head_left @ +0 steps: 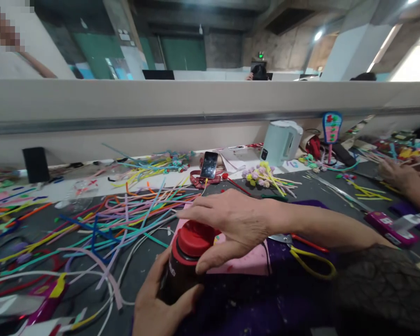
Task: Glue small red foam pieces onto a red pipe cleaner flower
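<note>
A dark bottle (180,278) with a red lid (195,240) stands in front of me, tilted a little in the view. My left hand (157,298) wraps round its lower body, thumb in front and fingers behind. Over the top, my right hand (236,219) cups the lid, its thumb on the near right side and its fingers reaching across the far side. The fingertips' contact with the lid is partly hidden. Beneath the right wrist lies a pink sheet (245,259), beside scissors with a yellow handle (313,267).
Colourful pipe cleaners (126,219) cover the left of the table. Behind are a phone (210,164), a pale blue kettle (280,140) and pipe-cleaner flowers (262,175). Purple glue guns (388,227) lie either side. At the right, another person's hands (402,175) work.
</note>
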The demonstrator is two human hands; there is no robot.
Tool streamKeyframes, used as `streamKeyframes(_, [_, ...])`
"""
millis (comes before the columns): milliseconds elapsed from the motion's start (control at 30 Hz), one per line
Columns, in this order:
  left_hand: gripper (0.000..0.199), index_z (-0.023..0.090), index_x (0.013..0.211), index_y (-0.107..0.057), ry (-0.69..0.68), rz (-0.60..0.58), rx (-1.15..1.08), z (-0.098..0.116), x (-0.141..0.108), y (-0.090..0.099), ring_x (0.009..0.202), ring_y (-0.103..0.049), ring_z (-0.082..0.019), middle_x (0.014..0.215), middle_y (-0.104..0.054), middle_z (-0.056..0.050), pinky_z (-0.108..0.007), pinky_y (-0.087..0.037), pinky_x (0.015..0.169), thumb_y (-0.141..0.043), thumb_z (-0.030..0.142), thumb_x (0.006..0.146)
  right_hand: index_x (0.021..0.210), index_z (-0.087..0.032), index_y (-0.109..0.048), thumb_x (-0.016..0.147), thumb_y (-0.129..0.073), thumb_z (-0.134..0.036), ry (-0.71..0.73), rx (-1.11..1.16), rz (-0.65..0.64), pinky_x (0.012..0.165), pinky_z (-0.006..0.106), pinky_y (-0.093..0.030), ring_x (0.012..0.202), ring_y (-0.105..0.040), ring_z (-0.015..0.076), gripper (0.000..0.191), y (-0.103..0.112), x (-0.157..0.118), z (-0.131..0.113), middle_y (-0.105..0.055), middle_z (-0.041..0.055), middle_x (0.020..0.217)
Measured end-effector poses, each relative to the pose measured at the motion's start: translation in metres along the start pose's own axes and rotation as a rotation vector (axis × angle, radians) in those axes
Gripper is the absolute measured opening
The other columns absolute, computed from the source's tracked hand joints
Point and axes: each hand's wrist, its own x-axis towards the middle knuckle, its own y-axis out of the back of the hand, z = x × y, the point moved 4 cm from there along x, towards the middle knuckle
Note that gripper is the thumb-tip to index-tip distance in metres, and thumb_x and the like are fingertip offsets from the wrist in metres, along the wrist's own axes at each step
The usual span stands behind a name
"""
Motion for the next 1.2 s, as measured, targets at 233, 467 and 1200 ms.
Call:
streamKeyframes(233, [0.063,0.024,0.111,-0.053,-0.118,0.047,0.147,-0.001,0.002,0.005,0.087,-0.060,-0.026,0.098,-0.062,-0.003,-0.038,-0.047,0.078,-0.071,0.041,0.052,0.099,-0.013,-0.051,0.075,-0.042,-0.063,-0.124,-0.063,-0.020,0.059,0.028,-0.041,0.072,-0.056,0.0186,0.056,0.004,-0.003,0.005,-0.060,0.0079,0.084])
streamKeyframes(467, [0.063,0.024,0.113,-0.051,-0.149,0.054,0.175,0.001,-0.001,-0.001,0.087,-0.059,-0.025,0.100,-0.061,-0.004,-0.035,-0.047,0.078,-0.069,0.042,0.055,0.094,-0.013,-0.051,0.074,-0.041,-0.066,-0.121,-0.048,-0.001,0.058,0.027,-0.040,0.074,-0.056,0.0182,0.058,-0.007,-0.009,0.006,-0.060,0.0087,0.084])
streamKeyframes(1200, [0.067,0.026,0.121,-0.045,-0.209,0.159,0.167,0.008,-0.003,-0.013,0.099,-0.056,-0.027,0.112,-0.057,-0.005,-0.037,-0.045,0.086,-0.067,0.044,0.060,0.108,-0.015,-0.045,0.075,-0.032,-0.069,-0.130,-0.099,-0.036,0.053,0.027,-0.038,0.066,-0.055,0.0180,0.064,-0.013,-0.009,-0.004,-0.059,0.0081,0.081])
